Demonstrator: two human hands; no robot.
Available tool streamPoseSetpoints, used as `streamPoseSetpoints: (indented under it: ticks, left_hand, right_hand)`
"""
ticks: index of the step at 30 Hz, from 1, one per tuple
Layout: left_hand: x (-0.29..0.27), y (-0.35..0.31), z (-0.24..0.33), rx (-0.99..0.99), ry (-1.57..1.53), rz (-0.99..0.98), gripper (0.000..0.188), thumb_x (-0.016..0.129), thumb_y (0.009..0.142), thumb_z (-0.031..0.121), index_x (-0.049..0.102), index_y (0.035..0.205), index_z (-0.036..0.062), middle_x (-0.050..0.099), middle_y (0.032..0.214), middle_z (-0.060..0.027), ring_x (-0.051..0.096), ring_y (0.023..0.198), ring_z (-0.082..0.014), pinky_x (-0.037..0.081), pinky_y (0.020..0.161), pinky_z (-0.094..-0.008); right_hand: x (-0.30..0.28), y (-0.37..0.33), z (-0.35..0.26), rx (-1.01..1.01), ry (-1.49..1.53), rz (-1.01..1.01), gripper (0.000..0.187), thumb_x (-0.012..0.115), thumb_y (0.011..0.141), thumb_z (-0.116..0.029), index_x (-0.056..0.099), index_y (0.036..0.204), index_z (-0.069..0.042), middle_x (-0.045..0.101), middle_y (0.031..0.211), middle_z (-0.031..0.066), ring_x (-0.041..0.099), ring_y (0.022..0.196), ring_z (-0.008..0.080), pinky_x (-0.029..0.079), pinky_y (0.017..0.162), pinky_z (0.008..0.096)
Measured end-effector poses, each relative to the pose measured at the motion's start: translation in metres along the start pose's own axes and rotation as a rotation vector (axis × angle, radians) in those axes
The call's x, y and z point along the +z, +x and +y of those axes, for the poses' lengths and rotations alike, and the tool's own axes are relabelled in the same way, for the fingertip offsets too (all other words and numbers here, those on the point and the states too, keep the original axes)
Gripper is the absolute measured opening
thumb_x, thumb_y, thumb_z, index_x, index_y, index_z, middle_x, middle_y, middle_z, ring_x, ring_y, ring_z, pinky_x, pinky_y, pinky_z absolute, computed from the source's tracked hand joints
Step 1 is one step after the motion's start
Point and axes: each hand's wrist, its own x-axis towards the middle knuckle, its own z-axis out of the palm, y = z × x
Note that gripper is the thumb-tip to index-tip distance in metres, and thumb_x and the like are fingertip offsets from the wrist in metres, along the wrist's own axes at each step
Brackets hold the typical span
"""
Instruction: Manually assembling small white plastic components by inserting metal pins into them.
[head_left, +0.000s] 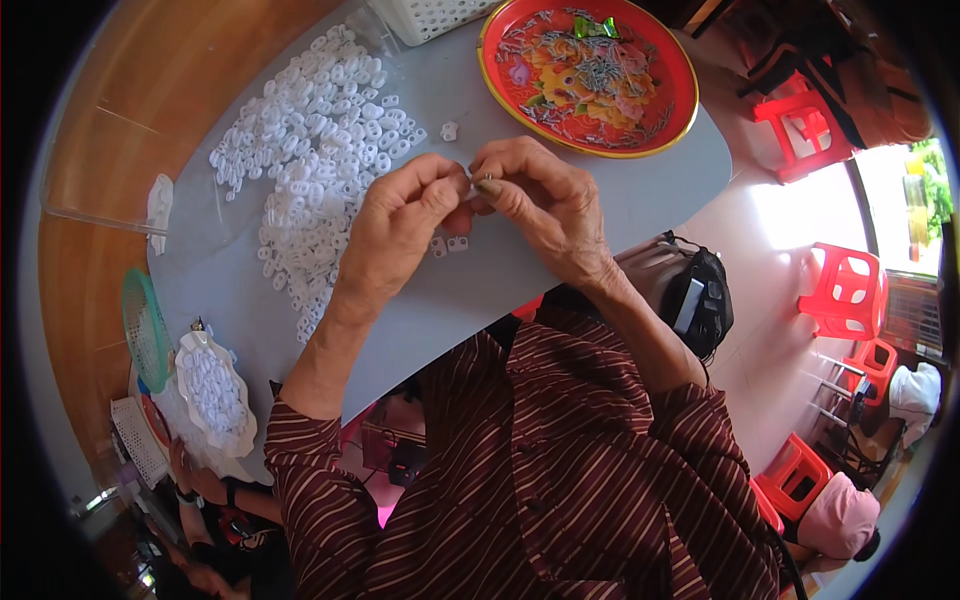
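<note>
Above the grey table [620, 190], my left hand [405, 220] and my right hand [550, 210] meet with fingertips pinched together. Between them is a small white plastic piece [475, 190], mostly covered by the fingers. A thin metal bit shows by my right thumb, too small to make out fully. Left of my hands spreads a large pile of small white plastic pieces [325, 150] with holes in them. One loose piece [450, 131] lies beyond my hands, and a couple more [457, 244] lie just under them.
A red round tray [688, 95] with a flower pattern holds many small metal pins and a green wrapper [596, 28]. At left are a green basket [146, 330], a white dish [243, 395] of white pieces, and another person's hands [200, 485]. Red stools [845, 290] stand right.
</note>
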Motion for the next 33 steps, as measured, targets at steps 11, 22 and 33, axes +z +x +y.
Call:
streamPoseSetpoints:
  ticks: [11,22,33]
  left_hand:
    - [0.001,0.006,-0.008,-0.03,-0.25,0.155,0.023,0.052,0.093,0.022,0.06,0.089,0.0007,0.051,0.068,0.0011,0.046,0.067,-0.0061,0.038,0.064,-0.0197]
    - [-0.001,0.005,-0.009,0.072,0.069,0.144,0.024,0.051,0.092,0.023,0.057,0.088,0.0006,0.052,0.065,0.0008,0.046,0.064,-0.0058,0.038,0.058,-0.0215]
    - [0.003,0.004,0.007,0.114,0.3,0.085,0.025,0.048,0.094,0.023,0.056,0.091,-0.0002,0.052,0.063,-0.0023,0.048,0.061,-0.0083,0.039,0.055,-0.0256]
  right_hand:
    - [0.001,-0.001,0.003,0.175,-0.086,0.036,0.021,0.058,0.087,0.002,0.052,0.107,0.001,0.061,0.091,0.0063,0.06,0.074,0.0099,0.051,0.069,0.022]
    - [0.001,-0.002,0.003,0.218,-0.071,0.028,0.026,0.057,0.086,0.003,0.048,0.11,0.0,0.06,0.089,0.0076,0.061,0.075,0.0112,0.051,0.07,0.0231]
    - [0.001,-0.002,0.005,0.15,-0.135,0.067,0.027,0.057,0.084,0.005,0.054,0.111,0.003,0.062,0.085,0.0064,0.058,0.072,0.0091,0.05,0.067,0.0235]
